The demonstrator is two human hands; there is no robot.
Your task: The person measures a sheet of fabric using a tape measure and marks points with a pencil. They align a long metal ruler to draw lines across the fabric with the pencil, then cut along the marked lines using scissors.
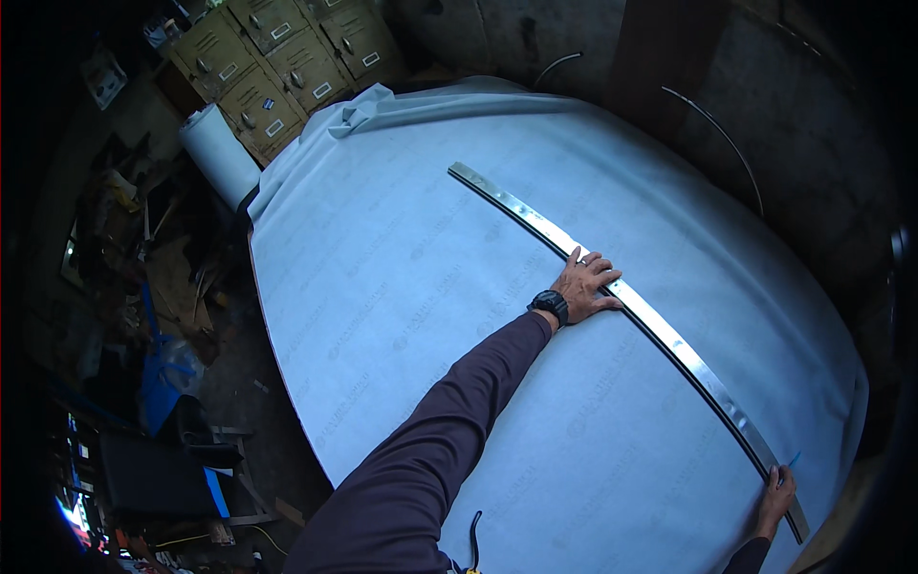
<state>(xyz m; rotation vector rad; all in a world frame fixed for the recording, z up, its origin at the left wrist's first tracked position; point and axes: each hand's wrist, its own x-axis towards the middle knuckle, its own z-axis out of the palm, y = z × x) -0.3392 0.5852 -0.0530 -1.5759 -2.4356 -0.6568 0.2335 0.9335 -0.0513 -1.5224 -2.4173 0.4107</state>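
Observation:
A long metal straightedge [681,346] with a dark near edge runs slantwise across a large pale blue-grey sheet of material [402,277] spread over the work surface. My left hand [585,287] lies on the middle of the straightedge, fingers spread across it and the thumb on the sheet side; a black watch [550,306] is on that wrist. At the straightedge's lower right end, my right hand [777,497] is closed around a thin blue pen-like stick [795,459], beside the far edge of the metal. Its exact kind is too small to tell.
A white roll [218,153] leans by metal lockers [287,67] at the upper left. The sheet is bunched into folds [359,113] at its far left. A black seat [158,474] and clutter stand left. A black curved strap or handle [475,536] shows at the near edge.

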